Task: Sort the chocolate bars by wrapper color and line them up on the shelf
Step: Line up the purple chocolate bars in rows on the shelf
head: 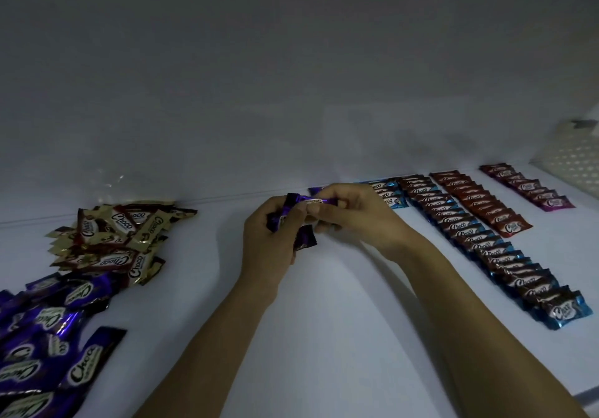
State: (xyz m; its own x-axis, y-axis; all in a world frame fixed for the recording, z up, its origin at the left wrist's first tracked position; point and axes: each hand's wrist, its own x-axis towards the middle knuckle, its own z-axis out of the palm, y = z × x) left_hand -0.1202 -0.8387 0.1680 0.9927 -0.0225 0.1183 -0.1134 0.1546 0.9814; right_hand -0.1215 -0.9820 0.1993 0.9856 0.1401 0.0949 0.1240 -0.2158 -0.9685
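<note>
Held bar: one purple bar (311,201) sits between the two hands, at the far middle of the shelf (324,320), with its long axis running left to right.
Right hand: the right hand (353,216) pinches the bar's right end with curled fingers.
Left hand: the left hand (272,242) is wrapped around a purple bunch (304,237) and touches the bar's left end.
Key relation: a laid purple bar (313,190) shows just beyond the fingers at the back wall. The right hand is the nearer one, so the held bar probably goes down just near of it.
Sorted rows: to the right lie the blue row (486,249), then the red row (479,203), then the pink row (531,187).
Unsorted: the gold pile (120,236) is far left and the purple pile (42,336) near left, both well apart from the hands.
</note>
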